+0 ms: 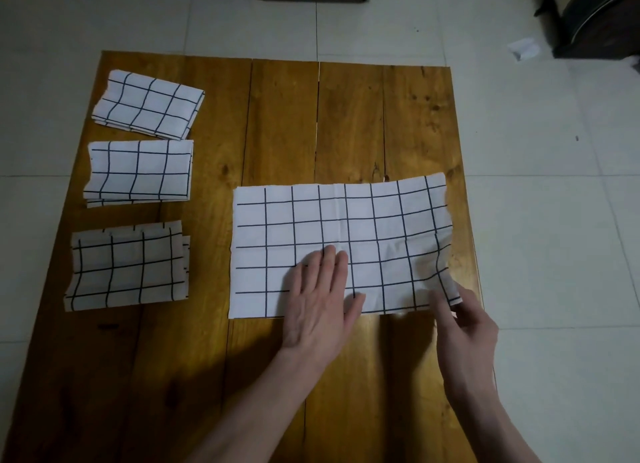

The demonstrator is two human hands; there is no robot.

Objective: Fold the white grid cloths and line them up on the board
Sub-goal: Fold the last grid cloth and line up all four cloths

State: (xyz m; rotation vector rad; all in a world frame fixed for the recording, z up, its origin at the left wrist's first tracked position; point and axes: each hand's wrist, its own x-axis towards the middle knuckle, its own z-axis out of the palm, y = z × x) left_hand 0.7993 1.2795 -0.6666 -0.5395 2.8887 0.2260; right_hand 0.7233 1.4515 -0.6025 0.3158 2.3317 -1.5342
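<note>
Pressing left hand [320, 298] on cloth [341, 244], right hand [462, 327] pinching its corner

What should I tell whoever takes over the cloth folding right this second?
Left hand: flat, fingers straight, pressing the near middle of the half-folded grid cloth.
Right hand: pinching that cloth's near right corner, which is lifted slightly off the board.
Cloth lies long and flat on the right half of the wooden board.
Done: three folded grid cloths in a column along the left edge: far, middle, near. The far one sits a bit skewed.
Left: finish folding the fourth cloth to matching size, then set it in line with the others.
</note>
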